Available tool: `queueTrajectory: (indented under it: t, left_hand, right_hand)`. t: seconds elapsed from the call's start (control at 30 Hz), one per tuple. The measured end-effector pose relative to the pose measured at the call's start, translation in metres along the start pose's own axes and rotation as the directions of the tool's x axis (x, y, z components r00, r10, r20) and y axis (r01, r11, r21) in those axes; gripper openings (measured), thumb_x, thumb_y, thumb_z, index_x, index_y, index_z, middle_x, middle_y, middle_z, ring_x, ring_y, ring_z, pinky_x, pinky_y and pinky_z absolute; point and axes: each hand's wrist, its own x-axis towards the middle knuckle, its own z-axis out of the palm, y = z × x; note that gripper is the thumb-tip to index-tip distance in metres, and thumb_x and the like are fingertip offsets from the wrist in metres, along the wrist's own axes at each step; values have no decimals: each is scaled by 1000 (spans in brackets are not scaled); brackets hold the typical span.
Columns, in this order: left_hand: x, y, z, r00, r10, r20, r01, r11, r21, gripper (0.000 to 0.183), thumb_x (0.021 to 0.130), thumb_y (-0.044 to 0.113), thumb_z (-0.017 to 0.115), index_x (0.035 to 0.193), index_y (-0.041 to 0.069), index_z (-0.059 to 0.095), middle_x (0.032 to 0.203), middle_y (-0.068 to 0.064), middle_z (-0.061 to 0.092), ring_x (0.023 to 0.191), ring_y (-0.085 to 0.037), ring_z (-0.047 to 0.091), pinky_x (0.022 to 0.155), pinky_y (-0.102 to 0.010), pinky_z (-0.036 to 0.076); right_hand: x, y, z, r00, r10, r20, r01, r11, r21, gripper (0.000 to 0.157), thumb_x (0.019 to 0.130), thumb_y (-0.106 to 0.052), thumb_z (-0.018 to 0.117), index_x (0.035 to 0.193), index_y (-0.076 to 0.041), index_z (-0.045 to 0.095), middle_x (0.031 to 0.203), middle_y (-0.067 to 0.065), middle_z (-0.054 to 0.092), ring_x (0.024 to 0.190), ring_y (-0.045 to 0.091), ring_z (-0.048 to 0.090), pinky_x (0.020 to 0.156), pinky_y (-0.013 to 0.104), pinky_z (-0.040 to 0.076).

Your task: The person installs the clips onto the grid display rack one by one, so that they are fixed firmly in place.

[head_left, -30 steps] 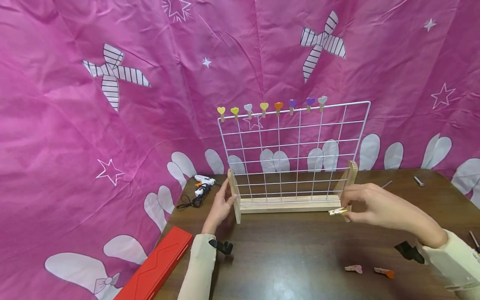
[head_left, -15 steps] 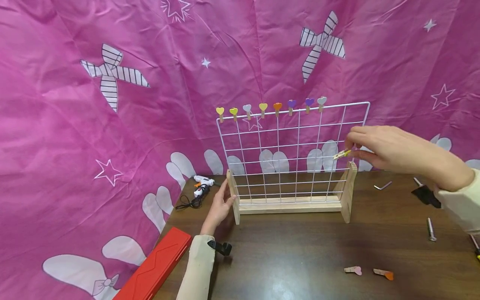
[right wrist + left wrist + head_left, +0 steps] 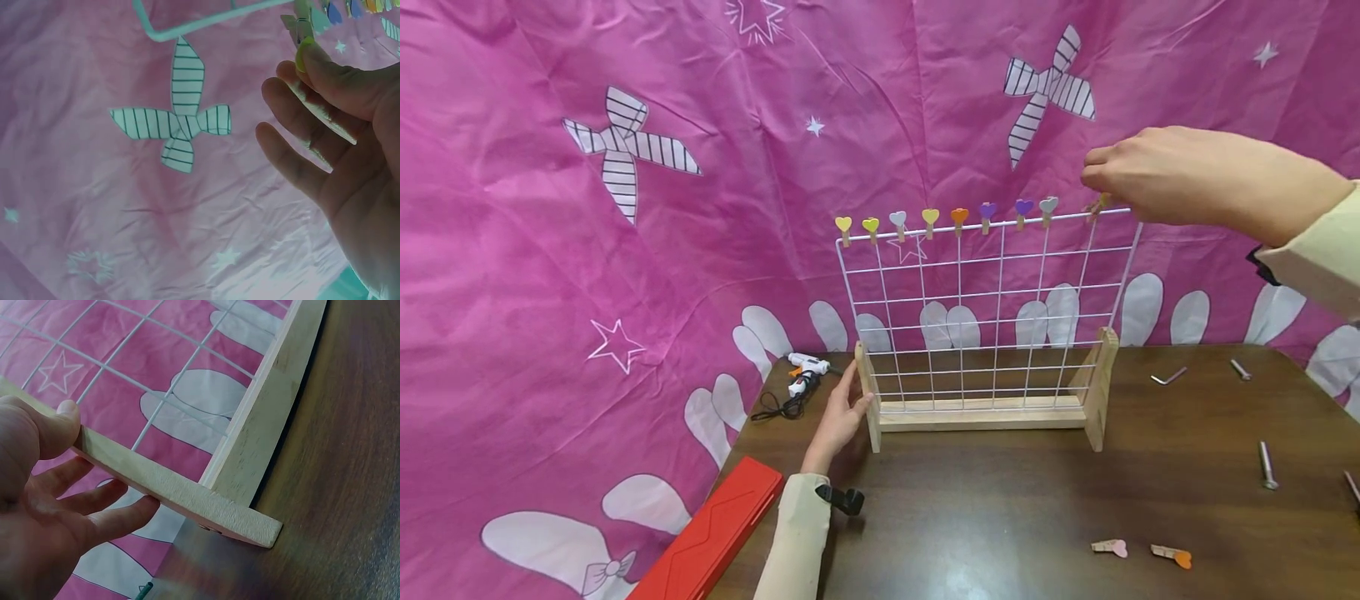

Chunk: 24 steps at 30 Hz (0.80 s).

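A white wire grid stands upright in a wooden base. Along its top wire sits a row of small heart-topped clothespins in yellow, white, orange and purple. My left hand grips the base's left side piece, thumb on one face and fingers on the other. At the right end of the top wire, my right hand pinches a wooden clothespin with a yellow heart; its jaws are at the wire, and the fingers partly hide it in the head view.
A pink-heart clothespin and an orange-heart one lie on the table. Toward the right are a hex key and bolts. A glue gun and a red case are on the left.
My right hand has risen with the yellow-heart clothespin from beside the base's right side piece to the top wire. My left hand has stayed on the left side piece.
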Motion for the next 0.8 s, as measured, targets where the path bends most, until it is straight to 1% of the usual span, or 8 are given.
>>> queueTrajectory:
  t: [0.07,0.17,0.27,0.33,0.4,0.5,0.67,0.8]
  left_hand:
    - [0,-1,0,1000,4,1,-4,1000,-3,66,90,-8,50,146,-1,16,140,-30,32,125,-41,37,97,-51,38]
    - [0,-1,-1,1000,7,-4,-7,1000,1,65,90,-8,50,146,-2,17,140,-30,32,125,-42,37,97,-51,38]
    - [1,-1,-1,1000,2,-5,-2,1000,6,65,90,-7,50,146,-1,17,140,-30,32,125,-41,37,97,-51,38]
    - [0,-1,0,1000,2,0,-2,1000,3,65,90,-8,50,146,-1,17,140,-29,32,125,-41,37,97,-51,38]
    - [0,-1,0,1000,2,3,-2,1000,6,66,90,-7,50,146,0,16,140,-29,33,125,-40,38,96,-50,39]
    - [0,-1,1,1000,11,0,-11,1000,14,66,90,-8,50,146,0,17,139,-30,33,124,-41,39,95,-50,40]
    - [2,-2,1,1000,12,2,-12,1000,12,66,90,-7,50,146,-1,16,141,-29,32,125,-40,37,96,-50,39]
    - [2,-2,1,1000,5,0,-5,1000,13,66,90,-7,50,146,-1,15,141,-29,31,125,-40,37,96,-50,39]
  right_hand:
    - [6,2,-3,1000,-4,24,4,1000,-14,17,71,2,73,74,-1,57,70,5,49,48,22,49,44,41,48]
    - [15,2,-4,998,-10,67,11,1000,-26,18,68,4,75,78,2,60,73,10,54,50,26,52,46,42,49]
    - [23,1,-3,994,-21,107,26,999,-37,18,66,9,73,80,4,62,76,13,57,53,28,55,46,42,50]
    - [26,0,-1,993,-26,118,31,999,-42,16,67,12,70,78,4,62,74,12,57,53,28,55,46,41,50]
    - [29,0,1,992,-31,120,37,998,-46,16,66,16,66,76,4,62,73,11,57,53,27,55,46,41,49]
    - [33,1,3,991,-32,128,37,998,-41,15,67,16,64,75,3,63,72,11,58,53,27,54,46,41,49]
    - [38,4,4,984,-22,178,27,999,-30,18,67,16,65,81,5,65,81,17,63,61,32,60,51,42,52]
    - [40,6,6,976,-4,216,10,1000,-29,20,68,18,62,85,7,65,84,19,63,63,34,60,52,43,53]
